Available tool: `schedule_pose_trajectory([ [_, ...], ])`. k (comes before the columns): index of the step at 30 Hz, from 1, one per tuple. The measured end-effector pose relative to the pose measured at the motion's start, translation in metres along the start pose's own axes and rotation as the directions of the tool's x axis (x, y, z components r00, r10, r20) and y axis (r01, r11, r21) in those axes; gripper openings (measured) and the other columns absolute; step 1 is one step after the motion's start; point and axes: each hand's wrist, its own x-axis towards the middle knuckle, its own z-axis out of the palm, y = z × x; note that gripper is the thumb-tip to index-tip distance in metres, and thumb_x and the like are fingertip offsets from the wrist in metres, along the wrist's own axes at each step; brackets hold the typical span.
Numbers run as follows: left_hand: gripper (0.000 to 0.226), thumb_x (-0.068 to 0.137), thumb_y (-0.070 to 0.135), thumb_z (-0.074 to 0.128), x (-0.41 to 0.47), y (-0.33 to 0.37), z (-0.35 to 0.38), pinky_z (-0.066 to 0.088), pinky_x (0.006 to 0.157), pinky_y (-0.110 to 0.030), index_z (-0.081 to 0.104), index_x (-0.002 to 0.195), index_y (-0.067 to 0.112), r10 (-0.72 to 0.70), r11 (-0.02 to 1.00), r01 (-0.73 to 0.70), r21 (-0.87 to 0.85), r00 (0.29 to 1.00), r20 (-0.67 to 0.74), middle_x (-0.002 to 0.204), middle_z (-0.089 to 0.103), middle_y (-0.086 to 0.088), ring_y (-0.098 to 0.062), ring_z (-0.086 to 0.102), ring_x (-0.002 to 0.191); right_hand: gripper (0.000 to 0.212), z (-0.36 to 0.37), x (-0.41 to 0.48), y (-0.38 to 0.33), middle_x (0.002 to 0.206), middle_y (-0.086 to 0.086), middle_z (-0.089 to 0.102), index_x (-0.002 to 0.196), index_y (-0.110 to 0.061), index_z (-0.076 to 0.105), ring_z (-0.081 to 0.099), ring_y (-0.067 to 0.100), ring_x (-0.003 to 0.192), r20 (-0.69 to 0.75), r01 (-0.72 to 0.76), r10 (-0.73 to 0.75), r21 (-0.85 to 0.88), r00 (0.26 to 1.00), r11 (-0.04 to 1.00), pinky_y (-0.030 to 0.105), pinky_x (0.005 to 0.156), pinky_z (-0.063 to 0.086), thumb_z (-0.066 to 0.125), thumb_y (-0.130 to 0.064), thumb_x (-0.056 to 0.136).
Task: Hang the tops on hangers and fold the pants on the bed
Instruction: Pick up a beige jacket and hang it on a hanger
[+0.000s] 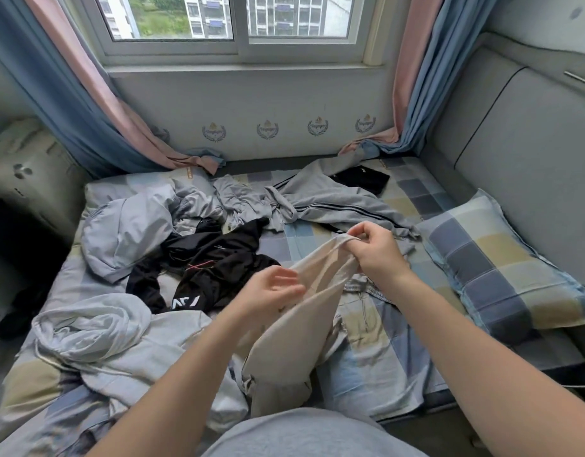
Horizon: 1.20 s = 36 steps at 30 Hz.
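Observation:
A beige garment hangs above the bed in front of me. My right hand grips its bunched upper edge. My left hand is just to its left, palm up with relaxed fingers beside the cloth, holding nothing. Black clothes lie crumpled in the middle of the bed. Grey pants with dark side stripes sprawl further back, with a grey top bunched beside them. A small folded black piece lies near the wall. No hanger is visible.
The bed has a checked sheet. A pale blue quilt is heaped at the left. A checked pillow lies against the grey padded headboard on the right. Curtains hang down both sides of the window.

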Motion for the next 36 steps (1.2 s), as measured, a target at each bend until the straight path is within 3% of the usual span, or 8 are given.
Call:
schedule_pose_trajectory([
  [4, 0.057, 0.071, 0.037, 0.085, 0.000, 0.000, 0.023, 0.052, 0.096, -0.027, 0.062, 0.123, 0.030, 0.116, 0.971, -0.152, 0.186, 0.975, 0.188, 0.118, 0.067, 0.015, -0.005, 0.063, 0.111, 0.010, 0.010, -0.008, -0.020, 0.069, 0.004, 0.060, 0.087, -0.011, 0.058, 0.057, 0.007, 0.046, 0.081, -0.027, 0.017, 0.129, 0.997, 0.991, 0.020, 0.039, 0.041, 0.064, -0.005, 0.092],
  [10, 0.013, 0.086, 0.032, 0.074, -0.001, -0.008, 0.031, 0.042, 0.063, -0.027, 0.063, 0.085, 0.025, 0.086, 0.938, -0.152, 0.311, 0.973, 0.214, 0.075, 0.058, 0.012, -0.006, 0.052, 0.066, 0.018, 0.008, -0.006, -0.030, 0.080, 0.009, 0.057, 0.093, -0.014, 0.059, 0.057, 0.010, 0.052, 0.066, -0.066, 0.054, 0.211, 0.996, 0.975, 0.024, 0.043, 0.047, 0.050, 0.002, 0.092],
  [14, 0.032, 0.098, 0.033, 0.059, -0.005, -0.009, 0.023, 0.032, 0.053, -0.026, 0.053, 0.072, 0.017, 0.083, 0.938, -0.129, 0.322, 0.985, 0.152, 0.059, 0.045, 0.014, -0.007, 0.040, 0.052, 0.021, -0.002, 0.003, -0.025, 0.082, 0.009, 0.058, 0.092, -0.012, 0.062, 0.063, 0.015, 0.057, 0.008, -0.136, 0.138, 0.234, 0.990, 0.963, 0.029, 0.048, 0.054, 0.046, 0.002, 0.093],
  [19, 0.045, 0.103, 0.034, 0.048, -0.006, 0.011, 0.011, 0.030, 0.055, -0.028, 0.058, 0.065, 0.013, 0.105, 0.994, -0.104, 0.032, 0.994, -0.036, 0.052, 0.048, 0.011, -0.010, 0.040, 0.050, 0.026, -0.004, 0.006, -0.011, 0.100, 0.010, 0.073, 0.118, -0.013, 0.056, 0.074, 0.025, 0.084, 0.109, -0.248, 0.223, 0.383, 0.969, 0.890, 0.039, 0.069, 0.060, 0.043, -0.001, 0.099],
  [23, 0.055, 0.096, 0.048, 0.056, -0.011, 0.039, -0.006, 0.039, 0.063, -0.039, 0.062, 0.093, -0.007, 0.084, 0.959, -0.118, -0.257, 0.986, -0.142, 0.081, 0.053, -0.014, -0.026, 0.048, 0.073, 0.024, 0.001, -0.003, 0.001, 0.115, 0.003, 0.073, 0.122, -0.016, 0.057, 0.067, 0.028, 0.111, 0.180, -0.211, 0.158, 0.331, 0.971, 0.919, 0.047, 0.093, 0.056, 0.054, -0.008, 0.100],
  [27, 0.033, 0.098, 0.043, 0.055, -0.011, 0.064, -0.016, 0.050, 0.063, -0.030, 0.061, 0.091, 0.012, 0.080, 0.934, -0.157, -0.322, 0.967, -0.242, 0.089, 0.057, -0.012, -0.019, 0.059, 0.077, 0.020, 0.013, -0.019, 0.009, 0.114, 0.003, 0.074, 0.118, -0.013, 0.061, 0.069, 0.023, 0.110, 0.353, -0.135, 0.059, 0.195, 0.934, 0.971, 0.042, 0.094, 0.055, 0.061, -0.013, 0.097],
  [31, 0.034, 0.093, 0.047, 0.059, -0.022, 0.088, -0.017, 0.048, 0.087, -0.050, 0.064, 0.094, 0.013, 0.108, 0.883, -0.188, -0.431, 0.973, -0.203, 0.095, 0.061, -0.018, -0.030, 0.059, 0.091, 0.033, 0.034, -0.032, 0.020, 0.119, 0.002, 0.071, 0.121, -0.017, 0.062, 0.067, 0.015, 0.111, 0.503, -0.090, 0.014, 0.126, 0.864, 0.988, 0.032, 0.095, 0.055, 0.073, -0.015, 0.090],
  [36, 0.031, 0.099, 0.042, 0.053, -0.029, 0.103, -0.023, 0.055, 0.083, -0.044, 0.067, 0.099, 0.014, 0.104, 0.854, -0.183, -0.487, 0.977, -0.184, 0.092, 0.070, -0.014, -0.026, 0.067, 0.084, 0.020, 0.053, -0.023, 0.055, 0.105, 0.001, 0.075, 0.104, -0.023, 0.070, 0.068, 0.008, 0.094, 0.437, -0.059, 0.084, -0.071, 0.895, 0.996, 0.035, 0.092, 0.054, 0.064, -0.008, 0.093],
])
